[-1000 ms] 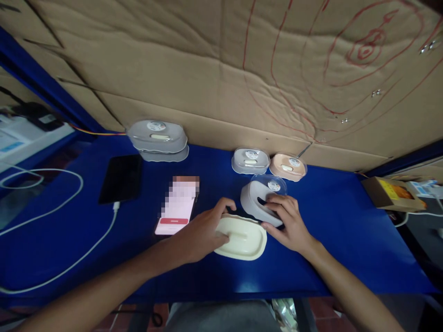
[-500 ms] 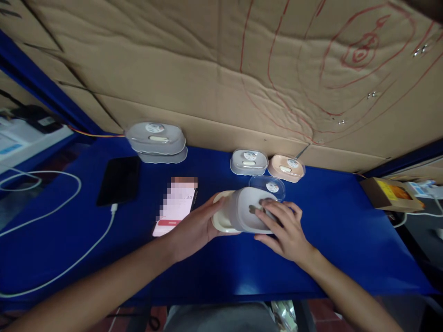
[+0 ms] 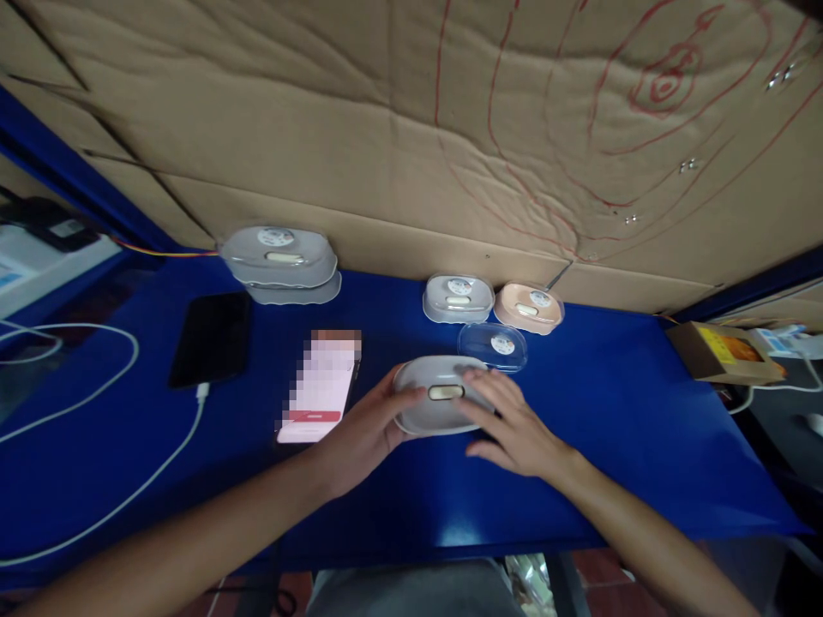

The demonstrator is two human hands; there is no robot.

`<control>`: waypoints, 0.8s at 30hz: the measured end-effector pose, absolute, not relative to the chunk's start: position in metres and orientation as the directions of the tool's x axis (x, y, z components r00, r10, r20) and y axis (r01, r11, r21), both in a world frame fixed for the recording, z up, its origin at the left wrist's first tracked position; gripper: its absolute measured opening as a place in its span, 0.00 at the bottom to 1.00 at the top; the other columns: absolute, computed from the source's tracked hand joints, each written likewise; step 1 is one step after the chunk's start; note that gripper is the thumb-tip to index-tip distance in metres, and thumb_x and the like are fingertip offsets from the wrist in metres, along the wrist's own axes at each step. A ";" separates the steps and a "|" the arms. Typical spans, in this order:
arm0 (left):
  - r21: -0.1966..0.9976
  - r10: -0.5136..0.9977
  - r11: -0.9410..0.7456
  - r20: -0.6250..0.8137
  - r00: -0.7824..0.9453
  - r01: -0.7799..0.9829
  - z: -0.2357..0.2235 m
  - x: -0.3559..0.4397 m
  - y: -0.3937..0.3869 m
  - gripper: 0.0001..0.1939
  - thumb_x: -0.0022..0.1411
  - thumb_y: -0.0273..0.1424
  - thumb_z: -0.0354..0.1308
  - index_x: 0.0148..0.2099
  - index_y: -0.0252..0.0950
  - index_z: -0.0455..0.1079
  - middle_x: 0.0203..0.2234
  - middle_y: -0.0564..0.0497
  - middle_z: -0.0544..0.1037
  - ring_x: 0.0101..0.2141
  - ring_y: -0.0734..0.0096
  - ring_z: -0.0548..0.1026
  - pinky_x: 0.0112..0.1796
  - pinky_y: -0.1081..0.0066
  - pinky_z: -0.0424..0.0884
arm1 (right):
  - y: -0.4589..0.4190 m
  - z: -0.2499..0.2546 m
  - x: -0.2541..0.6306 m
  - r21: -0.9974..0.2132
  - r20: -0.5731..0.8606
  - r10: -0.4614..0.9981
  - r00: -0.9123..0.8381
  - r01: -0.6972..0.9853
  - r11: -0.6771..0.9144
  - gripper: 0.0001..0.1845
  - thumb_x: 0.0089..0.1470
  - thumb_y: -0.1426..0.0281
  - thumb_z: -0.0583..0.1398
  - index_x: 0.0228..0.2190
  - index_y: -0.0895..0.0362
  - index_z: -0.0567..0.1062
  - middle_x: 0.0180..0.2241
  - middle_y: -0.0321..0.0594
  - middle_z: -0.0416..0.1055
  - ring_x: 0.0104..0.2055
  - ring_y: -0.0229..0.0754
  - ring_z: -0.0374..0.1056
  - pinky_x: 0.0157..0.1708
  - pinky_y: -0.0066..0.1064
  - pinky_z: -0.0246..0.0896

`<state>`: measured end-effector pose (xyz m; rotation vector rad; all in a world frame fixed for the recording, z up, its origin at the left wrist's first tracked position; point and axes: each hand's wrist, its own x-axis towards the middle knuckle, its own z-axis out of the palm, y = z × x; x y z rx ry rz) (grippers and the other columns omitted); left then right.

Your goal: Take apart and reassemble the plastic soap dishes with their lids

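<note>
A grey oval soap dish [image 3: 417, 417] with a cream-coloured slot in its middle is held up over the front part of the blue table. My left hand [image 3: 379, 416] grips its left end, thumb on the upper rim and fingers underneath. On the right end rest the spread fingers of my right hand [image 3: 514, 424], with the thumb apart below the rim. The cream base seen earlier is hidden under the grey part, except through the slot. Just behind lies a clear oval lid [image 3: 479, 344] with a round sticker.
Lidded dishes, one grey [image 3: 458, 300] and one peach [image 3: 531, 308], sit by the cardboard wall [image 3: 289, 128]. Two stacked grey ones [image 3: 279, 261] stand farther left. A lit phone [image 3: 321, 386] and a dark phone [image 3: 211, 338] with a white cable lie left. At right is a cardboard box [image 3: 723, 356].
The grey part has moved left and now sits over the cream base, its slot lined with cream. My right hand's fingers have shifted from inside the grey part to its right end.
</note>
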<state>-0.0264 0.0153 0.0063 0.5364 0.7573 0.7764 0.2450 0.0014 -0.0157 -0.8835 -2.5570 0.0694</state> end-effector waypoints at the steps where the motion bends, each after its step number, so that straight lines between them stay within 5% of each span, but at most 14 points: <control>1: 0.681 0.791 0.601 -0.432 0.434 -0.418 0.008 -0.027 0.018 0.20 0.63 0.35 0.71 0.57 0.42 0.75 0.50 0.49 0.83 0.52 0.55 0.79 0.46 0.66 0.76 | 0.007 -0.018 0.251 -0.212 0.394 0.656 -0.643 0.631 0.746 0.38 0.71 0.53 0.57 0.74 0.49 0.53 0.74 0.52 0.56 0.76 0.57 0.53 0.71 0.57 0.55; 4: 0.706 0.789 0.609 -0.487 0.375 -0.362 0.013 -0.032 0.024 0.20 0.66 0.36 0.69 0.58 0.39 0.74 0.49 0.47 0.82 0.50 0.57 0.78 0.43 0.67 0.77 | 0.024 -0.025 0.270 -0.239 0.362 0.819 -0.446 0.804 0.544 0.37 0.71 0.56 0.58 0.74 0.48 0.53 0.75 0.52 0.53 0.77 0.61 0.49 0.70 0.65 0.52; 7: 0.701 0.749 0.645 -0.502 0.432 -0.305 0.015 -0.034 0.026 0.20 0.68 0.39 0.67 0.58 0.39 0.73 0.48 0.47 0.82 0.48 0.58 0.78 0.42 0.67 0.78 | 0.034 -0.027 0.282 -0.223 0.307 0.865 -0.397 0.853 0.472 0.32 0.72 0.58 0.58 0.72 0.45 0.59 0.72 0.49 0.62 0.74 0.62 0.57 0.66 0.65 0.60; 16: 0.684 0.751 0.620 -0.377 0.542 -0.384 0.007 -0.028 0.014 0.22 0.70 0.48 0.64 0.59 0.42 0.72 0.54 0.47 0.81 0.54 0.56 0.78 0.49 0.63 0.75 | 0.005 -0.012 0.257 -0.472 0.435 0.793 -0.426 0.643 0.604 0.27 0.73 0.64 0.55 0.70 0.44 0.64 0.63 0.46 0.73 0.64 0.55 0.70 0.61 0.54 0.69; 24: 0.688 0.773 0.587 -0.319 0.549 -0.426 0.010 -0.027 0.014 0.24 0.69 0.51 0.64 0.61 0.46 0.72 0.57 0.48 0.79 0.58 0.54 0.76 0.54 0.61 0.73 | -0.008 -0.009 0.243 -0.222 0.485 0.598 -0.639 0.571 0.790 0.35 0.69 0.71 0.62 0.72 0.47 0.59 0.61 0.48 0.75 0.60 0.53 0.72 0.57 0.50 0.72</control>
